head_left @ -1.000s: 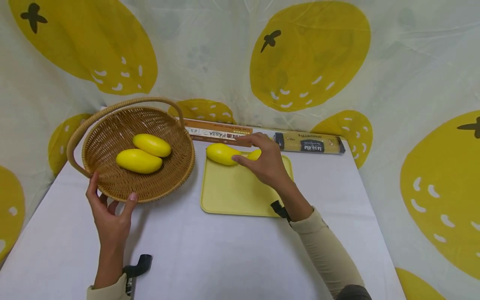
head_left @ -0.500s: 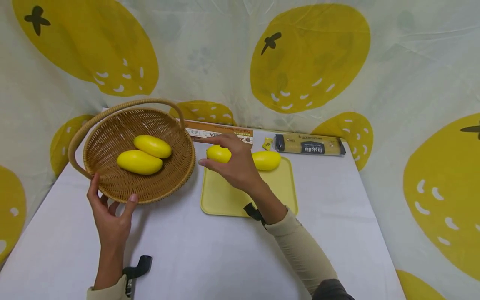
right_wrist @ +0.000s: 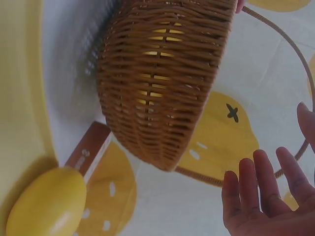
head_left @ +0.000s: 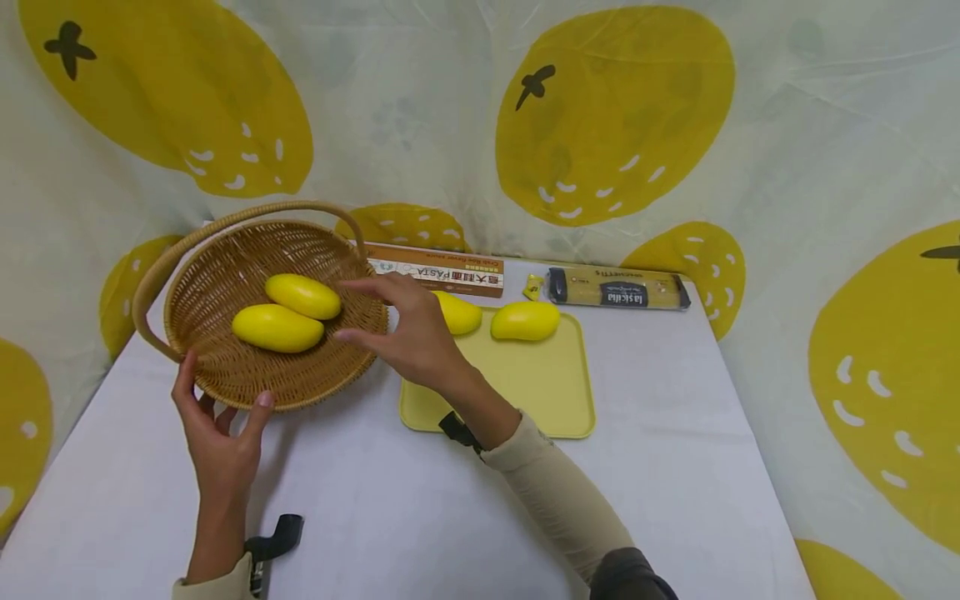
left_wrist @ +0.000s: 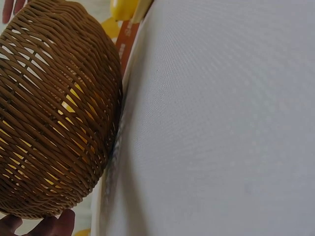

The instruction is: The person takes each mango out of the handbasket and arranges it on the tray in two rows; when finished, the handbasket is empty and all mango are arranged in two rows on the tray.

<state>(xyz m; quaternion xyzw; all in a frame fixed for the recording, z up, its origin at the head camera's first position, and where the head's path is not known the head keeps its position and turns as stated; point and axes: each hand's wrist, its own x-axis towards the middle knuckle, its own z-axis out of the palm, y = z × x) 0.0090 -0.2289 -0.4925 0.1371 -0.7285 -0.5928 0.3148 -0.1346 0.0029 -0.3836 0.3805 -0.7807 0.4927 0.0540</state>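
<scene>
My left hand point(head_left: 221, 446) grips the near rim of a wicker basket point(head_left: 225, 267) with a tall hoop handle, its mouth tilted toward me. Two yellow mangoes, a nearer one point(head_left: 277, 328) and a farther one point(head_left: 303, 297), lie side by side inside. Over the basket's right rim reaches my right hand point(head_left: 416, 333), thumb and fingers spread apart with nothing between them, the tips close to the farther mango. In the right wrist view its spread fingers point(right_wrist: 261, 184) show beside the basket's wall. Two more mangoes, one partly hidden point(head_left: 459, 313) and one in full view point(head_left: 525, 321), lie on a yellow tray point(head_left: 517, 383).
Behind the tray lie a pasta box point(head_left: 450, 271), a small yellow packet point(head_left: 533, 287) and a spaghetti bag point(head_left: 622, 288). A white cloth point(head_left: 390, 517) covers the table, and a fruit-print curtain point(head_left: 420, 108) hangs along its back.
My right hand has moved left from above the tray's mangoes to over the basket's right side, uncovering the right mango on the tray. My left hand and the basket have barely moved.
</scene>
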